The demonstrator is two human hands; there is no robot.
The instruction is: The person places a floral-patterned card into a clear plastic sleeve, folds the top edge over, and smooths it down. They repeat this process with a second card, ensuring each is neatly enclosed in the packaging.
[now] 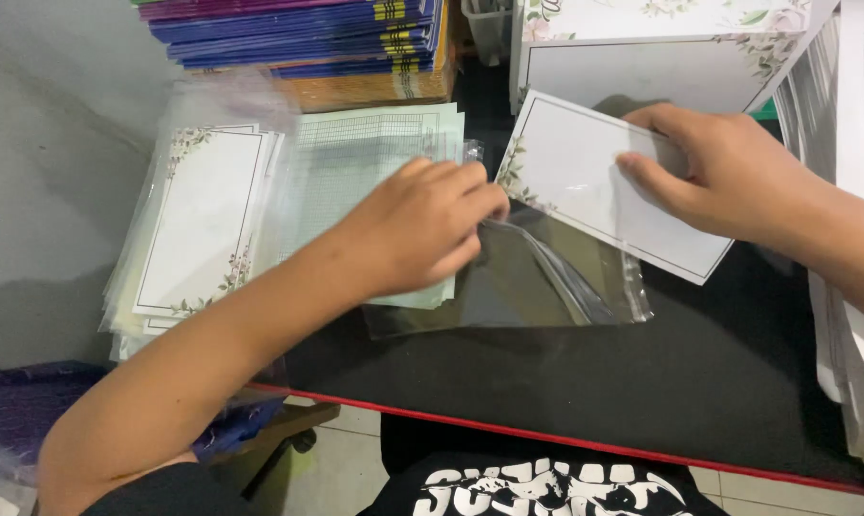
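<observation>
A black shirt with a white print (546, 487) fills the bottom centre of the frame, just under the red-edged front of the black desk (699, 382). Above it, in the middle of the frame, a clear plastic sleeve (537, 282) lies flat on the desk, its mouth toward the upper part of the frame. The left hand (422, 225) pinches the sleeve's open edge, fingers closed on the film. The right hand (718, 172), at the upper right, grips a white card with a floral border (585, 186), thumb on top and fingers curled over its far edge; the card's lower edge sits at the sleeve's mouth, tilted. Under the left hand lies a pale green ruled sheet (374, 153). At the left of the frame rests a pile of sleeved floral cards (202, 220). At the upper left stands a stack of blue and purple books (308, 33). More white floral cards (642, 57) stand at the top right, and stacks of white paper (862, 363) line the right edge.
</observation>
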